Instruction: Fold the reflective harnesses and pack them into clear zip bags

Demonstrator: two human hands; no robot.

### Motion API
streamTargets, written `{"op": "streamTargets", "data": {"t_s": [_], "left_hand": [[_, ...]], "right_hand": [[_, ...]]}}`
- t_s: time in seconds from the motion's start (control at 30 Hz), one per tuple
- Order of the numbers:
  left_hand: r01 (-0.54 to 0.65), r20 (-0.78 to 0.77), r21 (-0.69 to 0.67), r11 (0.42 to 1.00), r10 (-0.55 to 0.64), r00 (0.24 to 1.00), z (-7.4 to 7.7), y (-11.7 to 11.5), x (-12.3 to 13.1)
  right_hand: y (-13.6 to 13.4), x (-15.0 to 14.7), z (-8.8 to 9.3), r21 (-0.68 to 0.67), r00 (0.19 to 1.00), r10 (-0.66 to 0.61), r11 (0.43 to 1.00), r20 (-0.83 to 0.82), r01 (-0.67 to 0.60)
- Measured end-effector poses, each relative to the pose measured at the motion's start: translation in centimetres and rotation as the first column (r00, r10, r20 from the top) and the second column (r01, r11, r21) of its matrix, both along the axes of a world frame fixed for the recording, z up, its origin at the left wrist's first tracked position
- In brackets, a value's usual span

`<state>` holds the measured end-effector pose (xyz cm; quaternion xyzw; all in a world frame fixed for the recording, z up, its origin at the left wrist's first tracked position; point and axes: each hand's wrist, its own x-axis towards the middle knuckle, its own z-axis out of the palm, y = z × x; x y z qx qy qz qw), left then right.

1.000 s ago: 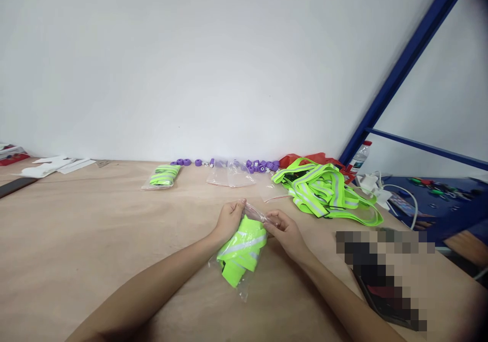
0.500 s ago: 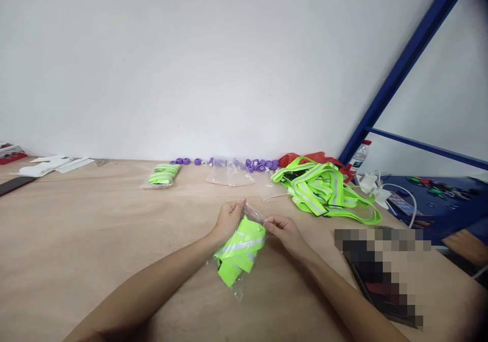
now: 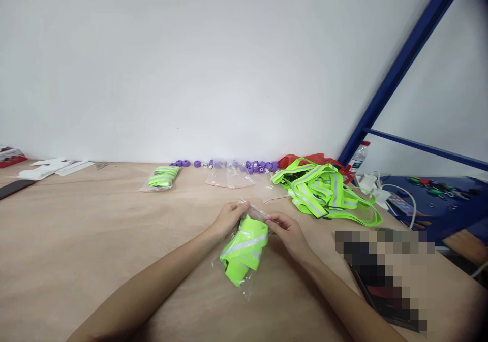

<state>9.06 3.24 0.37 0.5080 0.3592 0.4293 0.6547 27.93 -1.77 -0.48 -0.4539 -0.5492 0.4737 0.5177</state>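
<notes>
A clear zip bag point(image 3: 247, 290) hangs between my hands, with a folded neon-green reflective strap point(image 3: 244, 253) inside it. My left hand point(image 3: 231, 219) pinches the bag's top edge at its left corner. At the right corner, the fingers of my right hand point(image 3: 285, 230) are closed on the same edge. The strap's silver stripe shows through the plastic. Farther back on the table lies a packed bag of green strap point(image 3: 162, 178), to the left. A loose heap of green reflective straps point(image 3: 316, 187) sits at the back right.
Flat clear bags point(image 3: 231, 177) lie near the wall by a row of purple rolls point(image 3: 261, 167). White paper pieces point(image 3: 46, 168) are at the far left. A bottle point(image 3: 359, 156), a white cable point(image 3: 414, 199) and a blue metal frame point(image 3: 400, 72) stand right. A pixelated patch covers a dark object.
The bag with the strap has shifted slightly to the right and hangs a little straighter. My left hand has moved a little rightward along the top edge. Both hands keep hold.
</notes>
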Motion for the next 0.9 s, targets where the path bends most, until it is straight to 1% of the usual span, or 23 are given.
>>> {"op": "streamTargets", "data": {"t_s": [0.07, 0.13, 0.27, 0.4, 0.57, 0.63, 0.8, 0.9], "left_hand": [[0.079, 0.024, -0.049, 0.996, -0.077, 0.997, 0.01, -0.14, 0.03], [0.136, 0.053, -0.090, 0.987, -0.132, 0.990, -0.09, -0.25, -0.02], [0.208, 0.103, -0.159, 0.965, -0.193, 0.976, -0.55, -0.27, -0.25], [0.210, 0.128, -0.164, 0.964, -0.191, 0.973, -0.85, -0.14, -0.41], [0.204, 0.159, -0.159, 0.966, -0.179, 0.971, -0.67, -0.02, -0.47], [0.205, 0.170, -0.155, 0.966, -0.178, 0.969, -0.53, -0.06, -0.46], [0.224, 0.195, -0.151, 0.963, -0.193, 0.962, -0.36, -0.37, -0.27], [0.238, 0.206, -0.146, 0.960, -0.206, 0.957, -0.33, -0.49, -0.14]], "right_hand": [[0.23, 0.14, -0.25, -0.017, 0.999, -0.043, 0.999, -0.028, 0.043], [0.39, 0.24, -0.43, -0.029, 0.996, -0.062, 0.998, -0.058, 0.060], [0.45, 0.38, -0.45, -0.038, 0.996, -0.069, 0.997, -0.064, 0.066], [0.42, 0.56, -0.33, -0.091, 0.993, -0.081, 0.993, -0.086, 0.073], [0.42, 0.73, -0.60, -0.224, 0.997, 0.005, 0.974, -0.082, -0.023], [0.45, 0.76, -0.73, -0.220, 0.998, 0.001, 0.975, -0.059, -0.014], [0.48, 0.73, -0.43, -0.123, 0.998, -0.057, 0.991, -0.020, 0.054], [0.37, 0.71, -0.02, -0.128, 0.996, -0.073, 0.989, -0.045, 0.067]]}}
